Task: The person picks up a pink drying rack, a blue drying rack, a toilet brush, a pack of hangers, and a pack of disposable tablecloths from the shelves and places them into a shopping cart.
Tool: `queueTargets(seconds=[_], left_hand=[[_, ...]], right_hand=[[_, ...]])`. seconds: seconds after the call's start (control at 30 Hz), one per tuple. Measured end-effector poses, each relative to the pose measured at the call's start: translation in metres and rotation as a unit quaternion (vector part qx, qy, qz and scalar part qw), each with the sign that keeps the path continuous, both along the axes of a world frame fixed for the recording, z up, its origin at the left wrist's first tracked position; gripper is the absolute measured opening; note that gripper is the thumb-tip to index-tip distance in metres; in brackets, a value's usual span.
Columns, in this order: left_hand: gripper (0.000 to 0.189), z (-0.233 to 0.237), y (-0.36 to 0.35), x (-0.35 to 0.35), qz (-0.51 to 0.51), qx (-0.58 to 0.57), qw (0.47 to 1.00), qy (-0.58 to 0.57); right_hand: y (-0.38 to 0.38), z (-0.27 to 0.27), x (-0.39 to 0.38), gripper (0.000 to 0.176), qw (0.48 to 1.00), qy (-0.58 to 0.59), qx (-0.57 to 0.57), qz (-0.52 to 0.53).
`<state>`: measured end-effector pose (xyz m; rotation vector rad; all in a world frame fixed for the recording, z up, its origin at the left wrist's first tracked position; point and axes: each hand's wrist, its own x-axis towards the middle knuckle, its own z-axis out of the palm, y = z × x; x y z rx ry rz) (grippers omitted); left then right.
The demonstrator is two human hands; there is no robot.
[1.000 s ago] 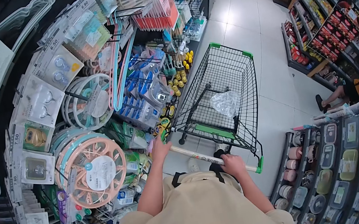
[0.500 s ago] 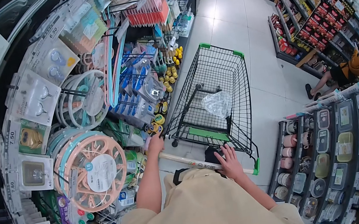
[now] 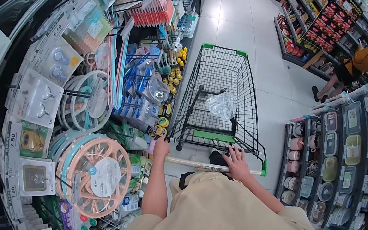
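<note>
A black wire shopping cart [image 3: 245, 99] with green corner pieces stands in front of me, a crumpled clear plastic bag [image 3: 220, 106] lying in it. Its pale handle bar [image 3: 194, 164] runs across just ahead of my waist. At the bar's left end, my left hand [image 3: 160, 147] is closed around the cart, close to the hanging goods. My right hand [image 3: 237, 163] lies over the right part of the bar with its fingers stretched out and apart. The palm's contact with the bar is hidden.
Round peach drying hangers [image 3: 97, 176] and packaged hooks [image 3: 37, 98] hang close on my left. Shelves of food containers [image 3: 340, 149] stand at right. A tiled aisle [image 3: 227, 25] runs ahead. A person in a yellow top [image 3: 364, 59] crouches by the far right shelves.
My right hand has shifted slightly up on the bar, and the cart sits a little differently in view. The person at right has moved slightly. Both hands stay at the bar.
</note>
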<state>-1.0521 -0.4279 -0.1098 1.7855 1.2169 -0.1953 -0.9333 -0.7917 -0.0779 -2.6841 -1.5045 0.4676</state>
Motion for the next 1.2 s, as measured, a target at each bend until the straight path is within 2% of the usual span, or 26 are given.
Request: queueTargets(seconds=[0.1,0.53,0.6,0.63,0.67,0.7,0.73,0.77,0.8,0.83,0.9,1.0,1.2], left_hand=[[0.038,0.013,-0.001,0.005,-0.009,-0.001,1.0,0.02],[0.041,-0.016,0.005,0.022,-0.014,0.013,1.0,0.002],[0.035,-0.03,0.004,0.02,0.024,-0.016,0.996,-0.08],[0.034,-0.027,0.002,0.02,0.029,-0.02,0.996,-0.087],[0.036,-0.023,0.0,0.018,0.045,-0.022,0.993,-0.103],[0.041,-0.013,-0.002,0.017,0.026,-0.008,0.995,-0.094],[0.046,-0.048,0.001,0.008,-0.005,0.065,0.993,-0.102],[0.05,-0.029,-0.002,0.004,-0.011,0.042,0.996,-0.076],[0.05,-0.056,-0.003,-0.004,-0.022,0.081,0.994,-0.075],[0.047,-0.039,-0.01,-0.009,-0.012,0.071,0.995,-0.068],[0.045,-0.054,-0.014,-0.016,0.001,0.084,0.992,-0.094],[0.048,-0.035,-0.018,-0.02,0.019,0.067,0.992,-0.109],[0.055,-0.017,-0.024,-0.033,0.026,-0.028,0.988,-0.152]], right_hand=[[0.0,0.002,0.004,0.088,1.0,-0.002,0.005,0.001],[0.001,0.005,0.027,0.085,1.0,-0.009,0.006,0.013],[0.002,0.012,0.03,0.085,0.993,0.059,0.103,-0.015],[0.001,0.011,0.033,0.085,0.992,0.066,0.107,0.004],[-0.001,0.009,0.036,0.084,0.987,0.099,0.126,-0.022],[-0.001,0.007,0.039,0.083,0.98,0.134,0.143,-0.045],[0.001,0.007,0.039,0.083,0.979,0.145,0.144,-0.015],[0.001,0.009,0.04,0.08,0.98,0.141,0.14,-0.029],[0.003,0.01,0.039,0.078,0.98,0.136,0.135,-0.046],[0.004,0.009,0.039,0.078,0.98,0.144,0.135,-0.021],[0.005,0.005,0.037,0.076,0.979,0.133,0.15,-0.044],[0.003,-0.002,0.039,0.075,0.978,0.135,0.158,-0.032],[-0.003,-0.004,0.037,0.069,0.973,0.146,0.176,-0.022]])
